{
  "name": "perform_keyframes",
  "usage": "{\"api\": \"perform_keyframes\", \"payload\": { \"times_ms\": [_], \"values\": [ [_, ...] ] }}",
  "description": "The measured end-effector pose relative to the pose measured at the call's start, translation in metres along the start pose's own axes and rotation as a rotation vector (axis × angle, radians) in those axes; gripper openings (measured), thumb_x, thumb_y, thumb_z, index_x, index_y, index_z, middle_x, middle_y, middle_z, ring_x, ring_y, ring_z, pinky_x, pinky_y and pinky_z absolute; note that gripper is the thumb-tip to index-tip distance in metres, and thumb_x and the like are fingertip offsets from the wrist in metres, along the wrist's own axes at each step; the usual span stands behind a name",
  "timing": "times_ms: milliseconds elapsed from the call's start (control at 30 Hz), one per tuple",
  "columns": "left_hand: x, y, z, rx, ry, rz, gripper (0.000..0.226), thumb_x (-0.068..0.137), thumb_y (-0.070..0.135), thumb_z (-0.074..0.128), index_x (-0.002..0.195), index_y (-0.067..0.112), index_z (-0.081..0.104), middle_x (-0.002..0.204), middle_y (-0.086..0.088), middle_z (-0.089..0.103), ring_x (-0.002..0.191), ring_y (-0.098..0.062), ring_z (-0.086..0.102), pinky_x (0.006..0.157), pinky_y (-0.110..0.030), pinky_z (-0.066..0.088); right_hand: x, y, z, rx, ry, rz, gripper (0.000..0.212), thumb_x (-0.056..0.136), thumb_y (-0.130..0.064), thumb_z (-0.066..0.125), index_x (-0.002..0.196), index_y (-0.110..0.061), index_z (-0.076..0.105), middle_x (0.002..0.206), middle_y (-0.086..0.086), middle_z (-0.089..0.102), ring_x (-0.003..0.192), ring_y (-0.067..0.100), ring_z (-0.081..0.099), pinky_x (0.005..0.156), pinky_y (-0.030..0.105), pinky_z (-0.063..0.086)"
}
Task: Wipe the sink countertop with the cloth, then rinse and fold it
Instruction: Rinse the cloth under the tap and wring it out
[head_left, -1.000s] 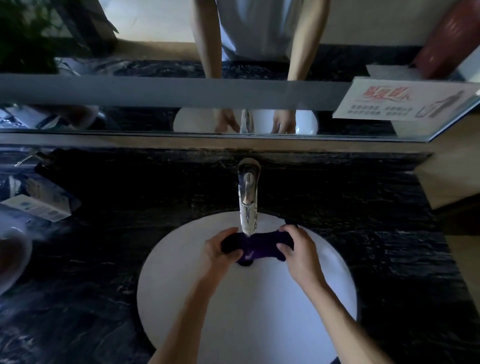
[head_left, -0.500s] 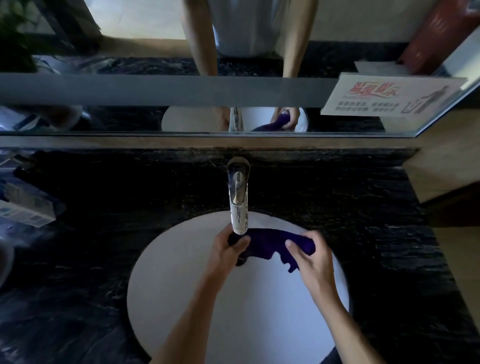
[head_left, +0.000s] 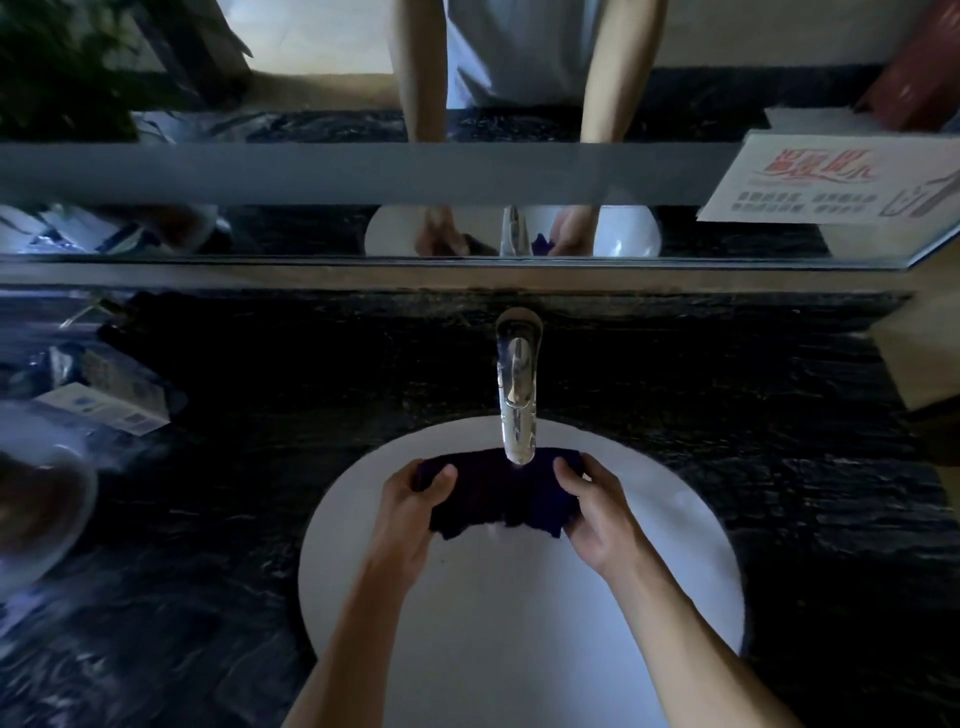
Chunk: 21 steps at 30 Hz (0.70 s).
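A dark purple cloth (head_left: 498, 493) is stretched flat between both hands over the white round sink (head_left: 519, 623), right under the spout of the chrome faucet (head_left: 516, 400). My left hand (head_left: 410, 514) grips the cloth's left end, thumb on top. My right hand (head_left: 597, 514) grips its right end. The cloth's lower edge hangs ragged above the basin. I cannot tell whether water is running. The black marble countertop (head_left: 260, 519) surrounds the sink.
A white and blue box (head_left: 111, 408) lies on the counter at left, with a round bowl-like object (head_left: 41, 493) near the left edge. A mirror (head_left: 467, 228) runs along the back, with a printed sign (head_left: 831, 182) at right. A wooden wall (head_left: 919, 364) closes the right side.
The cloth was bunched under the faucet between close hands. My hands have moved apart and spread it wide and flat under the spout.
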<state>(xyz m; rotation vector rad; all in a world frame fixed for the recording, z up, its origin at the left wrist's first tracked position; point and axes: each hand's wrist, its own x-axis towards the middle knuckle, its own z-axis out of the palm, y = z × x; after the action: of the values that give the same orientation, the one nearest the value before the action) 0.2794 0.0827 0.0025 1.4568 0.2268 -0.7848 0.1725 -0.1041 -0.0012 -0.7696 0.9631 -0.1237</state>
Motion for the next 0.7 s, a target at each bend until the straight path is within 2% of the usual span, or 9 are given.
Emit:
{"api": "perform_keyframes", "payload": {
  "times_ms": [67,133,200,267,333,467,567,633,700],
  "values": [
    [-0.006,0.002,-0.006,0.021,-0.002,0.045,0.022,0.1,0.017,0.061,0.112,-0.001,0.065,0.099,-0.023,0.075,0.082,-0.035,0.073,0.058,-0.034,0.053,0.002,0.005,0.013,-0.025,-0.022,-0.012,0.015,0.102,-0.013,0.059,0.112,-0.003,0.063,0.102,0.021,0.075,0.086,0.033,0.073,0.062,0.038,0.058],
    [-0.008,0.001,-0.012,0.069,0.043,0.119,0.014,0.102,0.02,0.06,0.105,0.008,0.065,0.092,-0.015,0.074,0.075,-0.029,0.069,0.057,-0.033,0.049,0.003,0.012,0.025,-0.035,-0.011,-0.025,0.013,0.102,-0.016,0.058,0.109,-0.007,0.063,0.092,0.014,0.075,0.077,0.028,0.072,0.055,0.033,0.056],
    [-0.01,0.0,-0.018,0.099,0.105,0.193,0.009,0.102,0.021,0.06,0.096,0.017,0.066,0.084,-0.01,0.068,0.071,-0.025,0.062,0.057,-0.036,0.047,0.007,0.018,0.033,-0.059,0.02,-0.008,0.012,0.102,-0.018,0.059,0.106,-0.009,0.066,0.089,0.011,0.074,0.077,0.026,0.072,0.061,0.037,0.059],
    [-0.012,-0.001,-0.023,0.091,0.148,0.203,0.01,0.102,0.023,0.06,0.095,0.023,0.066,0.088,-0.011,0.068,0.077,-0.028,0.065,0.063,-0.044,0.051,0.011,0.022,0.038,-0.102,0.045,0.039,0.014,0.1,-0.017,0.061,0.105,-0.006,0.068,0.093,0.015,0.074,0.081,0.031,0.074,0.069,0.044,0.058],
    [-0.012,-0.004,-0.024,0.073,0.179,0.19,0.009,0.102,0.026,0.06,0.097,0.027,0.067,0.097,-0.011,0.071,0.088,-0.028,0.071,0.07,-0.047,0.058,0.012,0.022,0.041,-0.122,0.058,0.081,0.015,0.098,-0.017,0.064,0.102,-0.004,0.07,0.09,0.017,0.075,0.079,0.035,0.073,0.064,0.042,0.054],
    [-0.006,-0.011,-0.011,0.023,0.227,0.102,0.006,0.101,0.026,0.062,0.102,0.023,0.068,0.105,-0.014,0.074,0.097,-0.032,0.073,0.081,-0.057,0.061,0.006,0.014,0.034,-0.05,0.006,0.125,0.02,0.086,-0.01,0.074,0.105,-0.005,0.074,0.094,0.016,0.075,0.082,0.034,0.07,0.077,0.045,0.047],
    [0.003,-0.016,0.009,-0.025,0.199,0.026,0.013,0.098,0.02,0.066,0.111,0.016,0.066,0.109,-0.017,0.073,0.097,-0.033,0.074,0.076,-0.048,0.063,0.001,0.003,0.015,0.021,-0.035,0.115,0.042,0.074,-0.009,0.075,0.115,0.002,0.069,0.105,0.022,0.074,0.09,0.035,0.07,0.081,0.043,0.051],
    [0.005,-0.016,0.024,-0.078,0.118,-0.045,0.022,0.096,0.014,0.068,0.117,0.007,0.064,0.109,-0.021,0.073,0.096,-0.037,0.074,0.074,-0.047,0.062,-0.001,-0.005,-0.001,0.07,-0.029,0.072,0.038,0.083,-0.008,0.07,0.119,0.002,0.066,0.113,0.024,0.073,0.097,0.035,0.071,0.081,0.041,0.055],
    [0.005,-0.018,0.041,-0.102,0.004,-0.12,0.026,0.094,0.008,0.068,0.119,0.0,0.065,0.109,-0.027,0.073,0.096,-0.043,0.073,0.083,-0.059,0.057,-0.006,-0.012,-0.017,0.089,-0.001,0.008,0.029,0.094,-0.008,0.063,0.122,0.0,0.065,0.117,0.024,0.072,0.102,0.035,0.07,0.083,0.042,0.056]
  ]
}}
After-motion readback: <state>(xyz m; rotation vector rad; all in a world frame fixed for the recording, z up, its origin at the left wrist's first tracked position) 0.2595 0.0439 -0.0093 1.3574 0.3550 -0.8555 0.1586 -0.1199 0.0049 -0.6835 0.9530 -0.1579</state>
